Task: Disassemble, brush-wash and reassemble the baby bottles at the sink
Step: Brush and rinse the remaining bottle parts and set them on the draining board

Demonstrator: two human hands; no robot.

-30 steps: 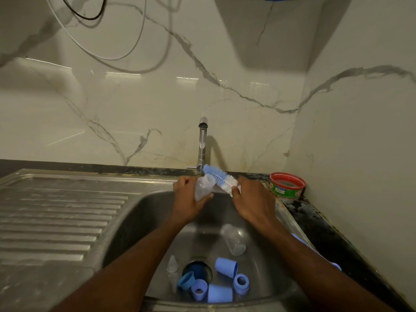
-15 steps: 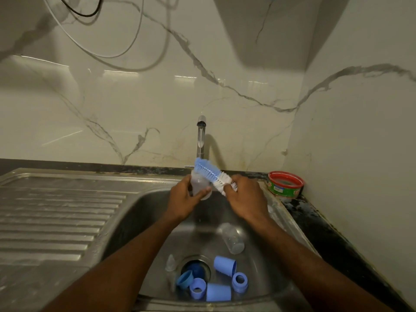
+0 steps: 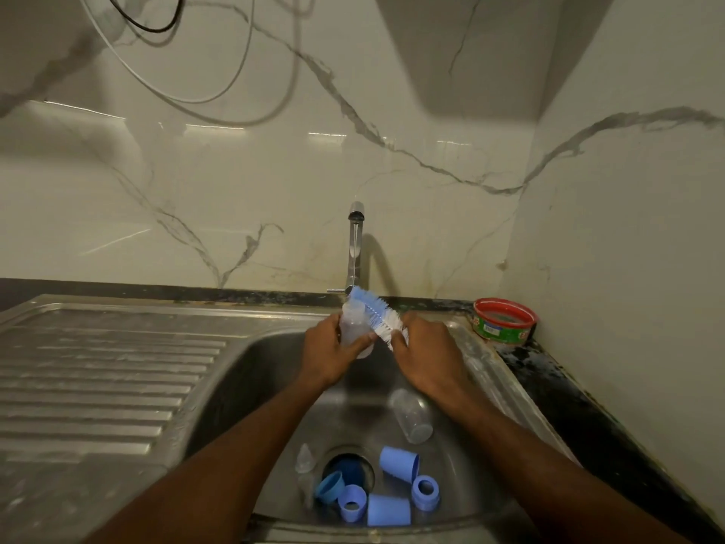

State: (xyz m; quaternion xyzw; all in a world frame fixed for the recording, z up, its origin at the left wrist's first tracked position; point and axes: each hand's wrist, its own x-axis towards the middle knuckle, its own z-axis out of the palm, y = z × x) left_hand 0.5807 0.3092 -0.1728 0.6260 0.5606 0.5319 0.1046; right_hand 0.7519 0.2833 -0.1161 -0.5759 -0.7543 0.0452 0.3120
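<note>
The left hand (image 3: 327, 353) grips a clear bottle (image 3: 355, 325) with its fingers curled around the body, and holds it over the back part of the sink (image 3: 251, 371), just in front of the tap (image 3: 355, 245). The right hand (image 3: 425, 353) is closed around the handle of the bottle brush (image 3: 376, 314); the handle itself is hidden inside the hand. The brush has blue bristles at the tip and white bristles near the hand, and it lies across the top of the bottle, touching it. Compared with half a second ago, both hands are almost at the same place, and the brush is still outside the bottle, at nearly the same slant. On the sink floor a second clear bottle (image 3: 410, 420) lies on its side, and near the drain (image 3: 349, 467) rest blue caps (image 3: 398, 463), blue rings (image 3: 425, 492) and a clear nipple (image 3: 305, 459), unchanged from before. A red and green tub (image 3: 504, 321) stands on the dark counter at the right corner.
</note>
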